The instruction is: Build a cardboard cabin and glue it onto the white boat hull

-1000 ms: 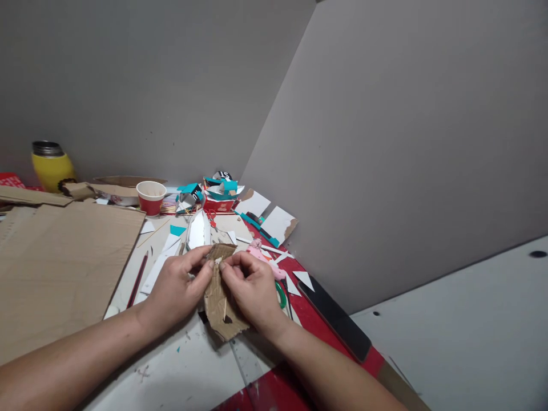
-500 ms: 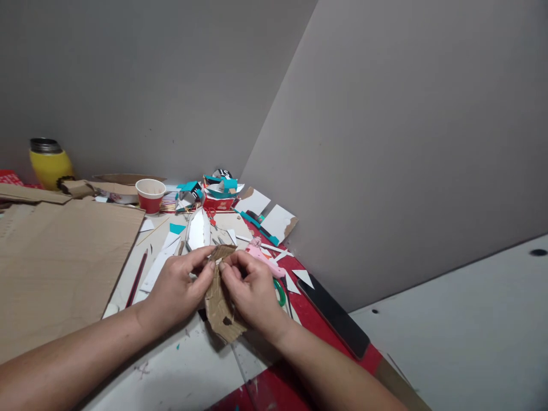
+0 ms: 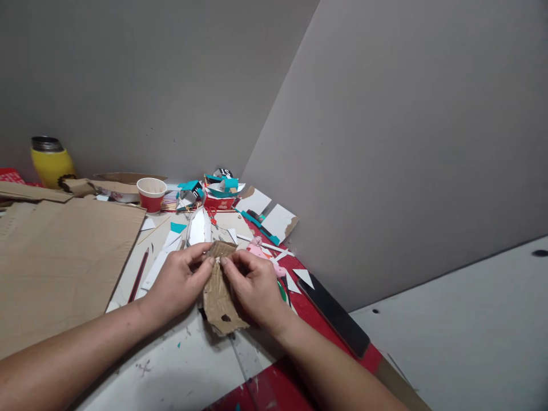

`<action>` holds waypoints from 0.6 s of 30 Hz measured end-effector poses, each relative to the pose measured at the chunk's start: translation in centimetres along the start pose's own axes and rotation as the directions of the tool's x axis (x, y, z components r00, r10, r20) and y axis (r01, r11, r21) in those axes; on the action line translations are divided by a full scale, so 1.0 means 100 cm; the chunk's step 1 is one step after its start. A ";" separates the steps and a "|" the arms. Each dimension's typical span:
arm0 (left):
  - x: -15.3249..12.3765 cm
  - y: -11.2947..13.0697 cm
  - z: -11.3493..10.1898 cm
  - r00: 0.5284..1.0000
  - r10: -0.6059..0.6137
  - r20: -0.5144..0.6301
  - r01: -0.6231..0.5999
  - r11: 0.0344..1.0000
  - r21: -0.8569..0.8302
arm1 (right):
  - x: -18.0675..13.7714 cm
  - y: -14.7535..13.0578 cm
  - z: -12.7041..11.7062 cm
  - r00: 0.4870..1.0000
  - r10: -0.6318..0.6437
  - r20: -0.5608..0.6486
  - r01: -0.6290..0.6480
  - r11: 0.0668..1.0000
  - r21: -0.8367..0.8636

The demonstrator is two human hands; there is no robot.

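Between my two hands is a torn piece of brown corrugated cardboard (image 3: 221, 302), creased and with a dark hole near its lower end. My left hand (image 3: 182, 279) pinches its left edge with thumb and fingers. On the opposite edge, my right hand (image 3: 254, 285) grips it the same way, and both thumb tips nearly meet near its upper part. A small whitish torn spot shows between the thumbs. Just beyond the cardboard lies a white folded paper piece (image 3: 199, 227). Partly behind my right hand are a pink glue gun (image 3: 279, 270) and a green ring-shaped thing (image 3: 281, 291).
A large cardboard sheet (image 3: 64, 257) covers the left side, with a pencil (image 3: 139, 275) beside it. Behind stand a yellow bottle (image 3: 52, 165) and a red-and-white paper cup (image 3: 151, 197). Teal paper models (image 3: 222, 185) sit at the corner. A black phone (image 3: 336, 317) lies along the right edge.
The cardboard piece has turned slightly, showing more of its face, and its lower end has risen a little. Both hands keep their pinch, with the thumbs slightly closer to its top.
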State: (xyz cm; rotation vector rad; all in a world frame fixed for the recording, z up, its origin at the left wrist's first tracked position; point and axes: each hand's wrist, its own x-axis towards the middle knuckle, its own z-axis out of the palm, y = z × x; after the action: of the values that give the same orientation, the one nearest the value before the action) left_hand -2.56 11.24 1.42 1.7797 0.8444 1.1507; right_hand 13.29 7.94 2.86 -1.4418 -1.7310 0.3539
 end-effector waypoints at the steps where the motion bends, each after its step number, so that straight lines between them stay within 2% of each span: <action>1: 0.001 0.001 0.000 1.000 -0.018 -0.004 0.018 1.000 -0.012 | 0.000 0.000 -0.001 1.000 -0.006 -0.014 0.006 1.000 0.020; 6: 0.006 0.000 -0.003 0.989 -0.132 -0.071 0.124 0.986 -0.111 | 0.004 0.004 -0.015 0.994 -0.019 -0.109 0.030 0.994 0.101; 9: 0.012 -0.007 -0.009 0.967 -0.225 -0.121 0.198 0.959 -0.202 | 0.008 0.010 -0.027 0.996 0.000 -0.094 0.004 0.999 0.043; 11: 0.017 -0.014 -0.015 0.943 -0.296 -0.155 0.245 0.928 -0.279 | 0.010 0.014 -0.033 0.999 0.028 0.031 -0.026 0.997 -0.073; 13: 0.022 -0.018 -0.019 0.912 -0.362 -0.192 0.274 0.888 -0.370 | 0.011 0.015 -0.037 0.974 0.073 0.214 -0.023 0.974 -0.227; 15: 0.027 -0.020 -0.024 0.880 -0.419 -0.224 0.290 0.847 -0.445 | 0.010 0.014 -0.039 0.919 0.101 0.381 0.046 0.933 -0.358; 18: 0.033 -0.020 -0.028 0.842 -0.462 -0.279 0.295 0.827 -0.478 | 0.007 0.012 -0.038 0.837 0.079 0.542 0.206 0.872 -0.445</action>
State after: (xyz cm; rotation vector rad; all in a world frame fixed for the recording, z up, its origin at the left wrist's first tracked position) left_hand -4.17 15.66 1.49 0.9799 1.0378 1.3029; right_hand 16.93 7.83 4.66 -1.7425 -2.4695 0.3222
